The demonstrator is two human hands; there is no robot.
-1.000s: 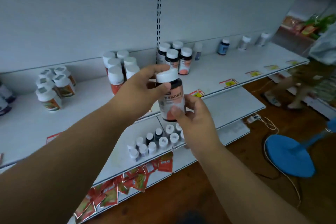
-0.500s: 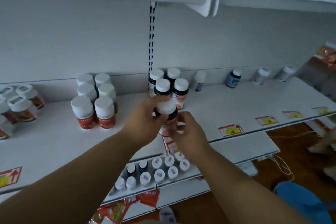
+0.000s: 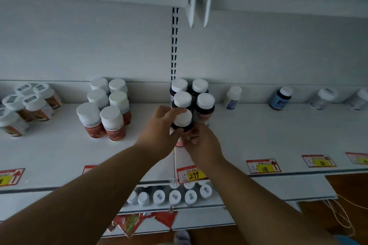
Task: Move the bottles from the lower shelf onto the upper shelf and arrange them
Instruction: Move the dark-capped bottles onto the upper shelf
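Two hands grip one dark bottle (image 3: 181, 123): left hand (image 3: 159, 131), right hand (image 3: 201, 143) | four dark bottles (image 3: 192, 95) behind | six red-labelled bottles (image 3: 107, 109)

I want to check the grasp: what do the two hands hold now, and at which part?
Both hold one dark bottle: left hand around its white cap and shoulder, right hand at its lower body.

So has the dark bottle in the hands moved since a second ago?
Yes. The dark bottle has gone from above the shelf's front edge back to the four dark bottles by the back wall.
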